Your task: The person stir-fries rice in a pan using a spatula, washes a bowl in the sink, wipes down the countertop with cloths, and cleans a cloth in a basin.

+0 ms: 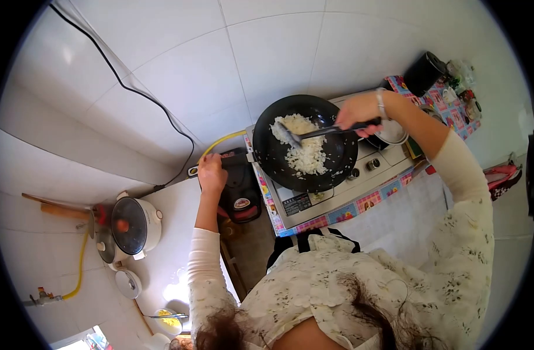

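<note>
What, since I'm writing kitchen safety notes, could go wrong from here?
Rice could spill over the near rim of the pan if the spatula pushes hard, as loose grains already lie on its side. The yellow hose runs close to the handle and the left hand, so shifting the pan might snag it.

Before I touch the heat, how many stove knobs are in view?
2: one knob close beside the wok, another knob further right, both on the stove's near side. The wok may hide more.
</note>
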Tool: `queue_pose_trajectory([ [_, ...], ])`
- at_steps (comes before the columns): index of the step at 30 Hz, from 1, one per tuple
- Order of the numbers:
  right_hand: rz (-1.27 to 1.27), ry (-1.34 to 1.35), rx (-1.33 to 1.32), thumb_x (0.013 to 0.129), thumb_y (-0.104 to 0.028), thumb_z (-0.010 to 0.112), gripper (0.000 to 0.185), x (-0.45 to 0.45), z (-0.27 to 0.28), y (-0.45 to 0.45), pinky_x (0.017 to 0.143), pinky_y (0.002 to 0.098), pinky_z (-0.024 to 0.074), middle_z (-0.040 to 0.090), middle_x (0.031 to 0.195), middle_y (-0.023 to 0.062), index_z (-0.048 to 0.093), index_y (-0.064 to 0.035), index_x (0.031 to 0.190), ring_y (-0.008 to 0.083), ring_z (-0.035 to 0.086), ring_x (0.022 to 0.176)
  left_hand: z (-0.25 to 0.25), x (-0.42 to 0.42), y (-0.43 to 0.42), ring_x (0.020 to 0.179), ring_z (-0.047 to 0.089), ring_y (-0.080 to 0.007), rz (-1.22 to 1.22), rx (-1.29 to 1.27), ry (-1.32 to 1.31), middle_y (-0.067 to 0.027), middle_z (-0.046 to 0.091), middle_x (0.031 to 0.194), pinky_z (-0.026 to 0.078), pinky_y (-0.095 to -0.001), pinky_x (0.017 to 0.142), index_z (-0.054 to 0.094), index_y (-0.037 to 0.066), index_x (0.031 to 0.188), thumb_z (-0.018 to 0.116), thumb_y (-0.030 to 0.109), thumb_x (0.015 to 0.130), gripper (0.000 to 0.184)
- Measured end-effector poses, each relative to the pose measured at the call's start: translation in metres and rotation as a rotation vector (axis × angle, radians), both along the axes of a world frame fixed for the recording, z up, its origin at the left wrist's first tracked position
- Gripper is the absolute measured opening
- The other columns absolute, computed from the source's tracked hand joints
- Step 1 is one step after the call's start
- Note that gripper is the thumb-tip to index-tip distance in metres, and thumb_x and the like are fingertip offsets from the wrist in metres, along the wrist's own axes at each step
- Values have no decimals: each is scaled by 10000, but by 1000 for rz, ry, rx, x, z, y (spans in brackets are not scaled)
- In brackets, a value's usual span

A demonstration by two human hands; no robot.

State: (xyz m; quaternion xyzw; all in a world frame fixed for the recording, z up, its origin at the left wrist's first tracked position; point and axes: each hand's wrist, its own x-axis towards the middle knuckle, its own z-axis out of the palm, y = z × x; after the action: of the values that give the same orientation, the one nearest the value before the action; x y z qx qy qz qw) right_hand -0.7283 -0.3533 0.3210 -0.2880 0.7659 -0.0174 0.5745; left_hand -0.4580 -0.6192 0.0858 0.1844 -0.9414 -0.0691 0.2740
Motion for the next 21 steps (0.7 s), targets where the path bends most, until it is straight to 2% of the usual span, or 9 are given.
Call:
queue_pose_trajectory([
  [2, 44, 1, -13, 879, -219, 472, 296, 12, 19, 24, 294, 246, 341, 558, 560, 51, 568, -94, 1130, 84, 457, 351, -4, 0, -3, 801, 549, -309, -5, -13, -8, -130, 561, 748, 423, -377, 832, 522, 37, 711, 543, -39, 570, 162],
  [5, 168, 39, 121, 852, -255, 494, 330, 37, 41, 46, 368, 284, 414, 575, 576, 73, 577, -78, 1119, 131, 501, 391, -3, 0, -3, 803, 547, -306, 1, -16, -19, -131, 561, 751, 422, -380, 830, 522, 38, 718, 548, -32, 571, 165],
  [6, 245, 88, 112, 821, -235, 503, 283, 44, 39, 50, 397, 306, 433, 583, 587, 89, 588, -59, 1025, 152, 525, 418, -3, -1, -3, 803, 546, -306, -1, -15, -16, -130, 561, 752, 423, -382, 825, 521, 38, 716, 549, -33, 572, 163],
  [8, 391, 176, 95, 757, -196, 521, 213, 60, 28, 60, 455, 349, 472, 598, 609, 121, 611, -19, 836, 196, 574, 471, -3, 0, -3, 801, 543, -308, -12, -11, -20, -128, 561, 754, 426, -384, 815, 519, 40, 712, 549, -34, 573, 160],
  [11, 643, 455, 22, 708, -155, 513, 259, 73, -20, 75, 643, 400, 499, 632, 731, 165, 628, -42, 911, 304, 627, 665, -4, 0, -5, 803, 542, -310, -4, 5, -36, -123, 561, 755, 430, -381, 801, 524, 41, 714, 551, -35, 572, 164],
  [14, 394, 529, -57, 674, -122, 496, 333, 72, -53, 92, 751, 430, 471, 631, 822, 196, 640, -77, 970, 373, 600, 802, -2, 1, -5, 870, 568, -302, 16, 58, -102, -128, 608, 819, 423, -381, 860, 579, 34, 807, 556, -68, 567, 262],
  [15, 311, 551, -180, 672, -153, 543, 371, 71, -64, 99, 728, 424, 477, 628, 839, 211, 635, -74, 1022, 366, 604, 788, -2, 2, -6, 869, 567, -302, 14, 52, -101, -127, 607, 817, 424, -378, 859, 580, 35, 806, 554, -69, 568, 260],
  [18, -89, 524, -361, 697, -193, 593, 357, 70, -104, 115, 719, 411, 481, 630, 820, 208, 630, -53, 1024, 362, 607, 762, -1, 2, -6, 869, 567, -301, -4, 54, -102, -124, 606, 814, 427, -372, 855, 581, 38, 804, 549, -69, 573, 256],
  [21, -426, 387, -264, 726, -243, 637, 392, 63, -125, 115, 695, 405, 485, 631, 790, 200, 610, -40, 1061, 357, 608, 740, 0, 4, -7, 866, 568, -300, -15, 60, -82, -121, 605, 814, 430, -369, 850, 584, 41, 808, 546, -67, 579, 255],
])
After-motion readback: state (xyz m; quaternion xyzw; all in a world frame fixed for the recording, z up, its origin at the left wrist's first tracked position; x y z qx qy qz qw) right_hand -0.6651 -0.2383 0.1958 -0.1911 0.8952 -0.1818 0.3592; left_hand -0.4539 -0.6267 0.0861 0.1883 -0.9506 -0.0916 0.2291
